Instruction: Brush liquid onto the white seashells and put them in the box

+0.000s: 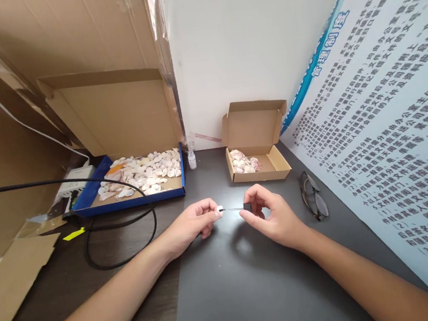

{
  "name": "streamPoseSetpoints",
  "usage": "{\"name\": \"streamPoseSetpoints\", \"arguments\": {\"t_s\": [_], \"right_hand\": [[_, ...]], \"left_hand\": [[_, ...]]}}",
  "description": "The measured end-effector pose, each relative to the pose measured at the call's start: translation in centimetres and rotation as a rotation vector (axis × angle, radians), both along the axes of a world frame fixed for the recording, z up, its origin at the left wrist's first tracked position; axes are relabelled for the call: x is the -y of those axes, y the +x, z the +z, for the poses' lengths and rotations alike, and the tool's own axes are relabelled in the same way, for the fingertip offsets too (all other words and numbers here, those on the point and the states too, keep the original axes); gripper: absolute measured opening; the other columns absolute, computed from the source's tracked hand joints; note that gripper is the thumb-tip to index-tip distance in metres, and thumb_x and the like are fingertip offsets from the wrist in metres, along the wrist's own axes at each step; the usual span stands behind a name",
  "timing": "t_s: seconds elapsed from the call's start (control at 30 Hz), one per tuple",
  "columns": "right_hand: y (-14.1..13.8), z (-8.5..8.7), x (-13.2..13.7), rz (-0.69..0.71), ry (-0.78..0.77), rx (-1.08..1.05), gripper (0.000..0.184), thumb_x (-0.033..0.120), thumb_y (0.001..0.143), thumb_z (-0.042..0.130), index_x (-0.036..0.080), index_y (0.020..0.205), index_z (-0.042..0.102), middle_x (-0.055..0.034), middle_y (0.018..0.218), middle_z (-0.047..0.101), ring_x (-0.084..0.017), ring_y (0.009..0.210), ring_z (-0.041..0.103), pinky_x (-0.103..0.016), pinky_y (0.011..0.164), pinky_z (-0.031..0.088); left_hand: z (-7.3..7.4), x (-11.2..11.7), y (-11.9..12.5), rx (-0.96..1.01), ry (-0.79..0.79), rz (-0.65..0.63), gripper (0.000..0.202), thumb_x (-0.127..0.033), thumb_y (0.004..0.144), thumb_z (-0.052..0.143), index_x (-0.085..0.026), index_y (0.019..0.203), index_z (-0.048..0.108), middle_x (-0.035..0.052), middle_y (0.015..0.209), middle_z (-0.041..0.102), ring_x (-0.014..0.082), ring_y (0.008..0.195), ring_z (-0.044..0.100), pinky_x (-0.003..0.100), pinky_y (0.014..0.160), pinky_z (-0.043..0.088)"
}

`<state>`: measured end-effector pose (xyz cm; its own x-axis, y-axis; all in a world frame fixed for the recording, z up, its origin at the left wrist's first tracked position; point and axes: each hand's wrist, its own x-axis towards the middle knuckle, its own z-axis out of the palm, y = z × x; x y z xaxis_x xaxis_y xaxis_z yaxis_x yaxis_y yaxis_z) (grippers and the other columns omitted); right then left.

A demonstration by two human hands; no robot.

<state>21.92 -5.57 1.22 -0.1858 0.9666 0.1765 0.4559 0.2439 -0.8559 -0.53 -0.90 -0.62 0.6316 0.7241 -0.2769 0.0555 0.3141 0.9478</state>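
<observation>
My left hand [192, 226] is closed in a pinch on a small pale shell [219, 210] above the dark tabletop [244, 286]. My right hand [273, 219] pinches the black cap of a thin brush applicator [238, 208], whose tip touches the shell. A small clear bottle [192, 160] stands behind my hands, between the two boxes. The blue-edged tray [126, 201] at the left holds several pale shells [142, 174]. The small cardboard box [259, 168] at the right holds a few shells [243, 162] in its left corner.
Folded glasses [313, 201] lie right of my right hand. A black cable [123, 243] loops on the table at the left, near a white power strip [75, 179]. Cardboard sheets [8, 287] stand left and behind; a printed poster [388, 125] leans at the right.
</observation>
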Motion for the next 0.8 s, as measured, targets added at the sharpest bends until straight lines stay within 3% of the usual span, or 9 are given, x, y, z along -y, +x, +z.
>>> {"name": "streamPoseSetpoints", "arguments": {"t_s": [0.13,0.3,0.47,0.57,0.7,0.8], "right_hand": [[0.16,-0.19,-0.20,-0.089,-0.001,0.041,0.018,0.032,0.085,0.062,0.020,0.087,0.049,0.0033,0.069,0.049,-0.010,0.059,0.045,-0.025,0.057,0.038],[0.34,-0.08,0.01,0.015,0.027,-0.082,0.020,0.033,0.084,0.063,0.021,0.087,0.048,0.0033,0.069,0.049,-0.010,0.059,0.047,-0.025,0.058,0.040],[0.53,-0.16,-0.08,-0.077,0.029,-0.035,0.020,0.032,0.085,0.063,0.020,0.086,0.047,0.0033,0.067,0.048,-0.010,0.058,0.045,-0.025,0.057,0.038],[0.55,-0.28,-0.16,-0.037,0.024,-0.064,0.021,0.034,0.086,0.062,0.021,0.087,0.047,0.0026,0.068,0.050,-0.011,0.060,0.046,-0.026,0.059,0.040],[0.45,-0.21,-0.25,-0.086,-0.001,0.068,0.018,0.032,0.084,0.063,0.020,0.085,0.048,0.0028,0.067,0.050,-0.011,0.059,0.045,-0.025,0.058,0.038],[0.46,0.02,-0.22,-0.055,0.006,0.002,0.018,0.033,0.086,0.061,0.020,0.086,0.048,0.0027,0.068,0.049,-0.011,0.060,0.046,-0.025,0.059,0.039]], "left_hand": [[0.11,0.02,0.04,0.007,-0.017,0.007,0.030,-0.044,0.085,0.067,-0.018,0.085,0.052,-0.0071,0.058,0.038,0.0054,0.053,0.032,0.019,0.052,0.029],[0.08,0.06,0.05,0.011,-0.010,0.020,0.029,-0.042,0.085,0.067,-0.018,0.085,0.051,-0.0070,0.057,0.038,0.0060,0.052,0.032,0.019,0.052,0.028],[0.19,0.06,0.10,0.009,-0.018,0.022,0.030,-0.043,0.085,0.067,-0.018,0.084,0.051,-0.0070,0.057,0.037,0.0059,0.052,0.031,0.020,0.053,0.028],[0.33,0.07,0.15,0.012,-0.023,0.021,0.029,-0.042,0.084,0.067,-0.017,0.084,0.052,-0.0068,0.057,0.038,0.0059,0.052,0.031,0.020,0.052,0.029],[0.48,0.14,0.23,0.026,-0.033,0.033,0.028,-0.041,0.084,0.067,-0.017,0.084,0.052,-0.0068,0.056,0.038,0.0058,0.052,0.031,0.020,0.051,0.029],[0.55,0.19,0.29,0.031,-0.032,0.062,0.029,-0.042,0.084,0.068,-0.017,0.083,0.052,-0.0069,0.056,0.037,0.0057,0.052,0.031,0.019,0.051,0.029]]}}
